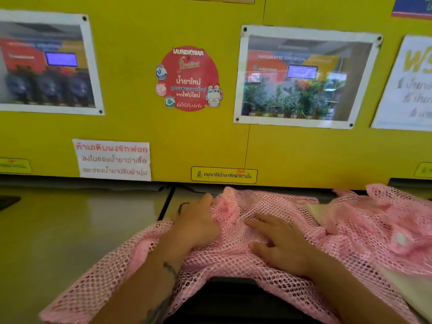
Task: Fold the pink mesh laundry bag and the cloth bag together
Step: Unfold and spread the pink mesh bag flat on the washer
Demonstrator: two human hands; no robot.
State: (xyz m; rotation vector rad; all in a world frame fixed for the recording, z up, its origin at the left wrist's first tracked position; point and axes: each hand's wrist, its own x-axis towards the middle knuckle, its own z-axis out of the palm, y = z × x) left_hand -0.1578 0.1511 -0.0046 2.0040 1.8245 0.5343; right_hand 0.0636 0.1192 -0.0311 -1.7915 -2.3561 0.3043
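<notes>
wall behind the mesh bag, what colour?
Yellow wall, covered with posters and stickers; clearest in the head view.

Background: yellow wall panel (140, 127) behind a grey counter (70, 230), with a dark seam (166, 202) running front-to-back through the counter top. On the panel: two pinned photo prints, left (46, 64) and right (304, 78), a round red sticker (188, 78) between them, a white notice with red Thai text (113, 160) lower left, and a small yellow label (224, 175) at the bottom edge. Far right, a white poster (411, 85) cut off by the frame; text there too blurred to read.
</notes>
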